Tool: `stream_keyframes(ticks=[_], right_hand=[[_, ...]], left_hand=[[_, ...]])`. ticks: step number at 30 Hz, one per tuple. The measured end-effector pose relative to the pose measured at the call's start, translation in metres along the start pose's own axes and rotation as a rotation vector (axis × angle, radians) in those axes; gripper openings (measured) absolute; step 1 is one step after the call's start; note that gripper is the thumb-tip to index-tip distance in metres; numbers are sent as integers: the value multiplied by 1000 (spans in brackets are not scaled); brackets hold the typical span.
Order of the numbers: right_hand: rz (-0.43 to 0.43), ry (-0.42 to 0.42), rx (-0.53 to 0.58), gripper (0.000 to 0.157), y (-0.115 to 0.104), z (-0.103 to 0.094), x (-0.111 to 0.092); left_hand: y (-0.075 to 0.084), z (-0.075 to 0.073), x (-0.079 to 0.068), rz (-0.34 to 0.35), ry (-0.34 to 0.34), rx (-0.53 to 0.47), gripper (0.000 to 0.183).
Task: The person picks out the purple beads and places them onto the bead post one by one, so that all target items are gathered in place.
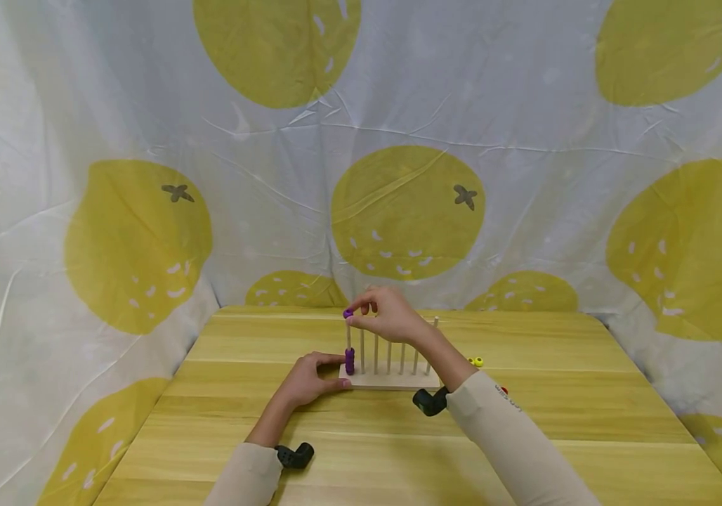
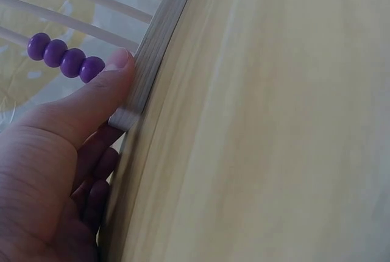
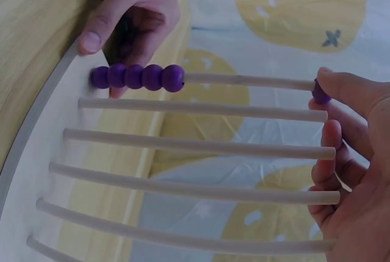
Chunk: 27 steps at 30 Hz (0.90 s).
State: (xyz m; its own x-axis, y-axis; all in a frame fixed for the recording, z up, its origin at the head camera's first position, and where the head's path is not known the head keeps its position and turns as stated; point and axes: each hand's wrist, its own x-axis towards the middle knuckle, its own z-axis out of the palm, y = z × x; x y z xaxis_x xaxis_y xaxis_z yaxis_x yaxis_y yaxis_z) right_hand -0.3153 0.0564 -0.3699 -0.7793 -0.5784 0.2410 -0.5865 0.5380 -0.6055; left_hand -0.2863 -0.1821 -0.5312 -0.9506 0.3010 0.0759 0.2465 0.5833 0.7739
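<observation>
A wooden peg rack (image 1: 392, 381) stands on the table, with several upright dowels in a row along its flat base. On its leftmost dowel sits a stack of several purple beads (image 3: 137, 77), down by the base. My right hand (image 1: 389, 315) pinches another purple bead (image 3: 321, 93) between thumb and finger at the top end of that same dowel. The right wrist view shows its other fingers curled near the neighbouring dowel tips. Down at the rack's left end, my left hand (image 1: 305, 379) holds the base, its thumb (image 2: 119, 61) at the front edge beside the stack.
Yellow beads (image 1: 476, 362) lie on the table to the right of the rack. A small red thing (image 1: 504, 390) is mostly hidden behind the right sleeve (image 1: 513, 436). Behind the wooden table (image 1: 209, 422) hangs a curtain (image 1: 272, 211) printed with lemons.
</observation>
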Motion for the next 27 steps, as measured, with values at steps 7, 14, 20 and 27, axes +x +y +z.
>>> stream_keyframes(ticks=[7,14,20,27], right_hand=[[2,2,20,26,0,-4,-4],[16,25,35,27,6,-9,-12],[41,65,59,26,13,-22,-29],[70,128,91,27,30,-42,-56]], left_hand=[[1,0,2,1,-3,11,55],[1,1,2,-8,-3,11,55],[1,2,2,-19,-8,7,57],[1,-1,-1,-3,-8,24,57]])
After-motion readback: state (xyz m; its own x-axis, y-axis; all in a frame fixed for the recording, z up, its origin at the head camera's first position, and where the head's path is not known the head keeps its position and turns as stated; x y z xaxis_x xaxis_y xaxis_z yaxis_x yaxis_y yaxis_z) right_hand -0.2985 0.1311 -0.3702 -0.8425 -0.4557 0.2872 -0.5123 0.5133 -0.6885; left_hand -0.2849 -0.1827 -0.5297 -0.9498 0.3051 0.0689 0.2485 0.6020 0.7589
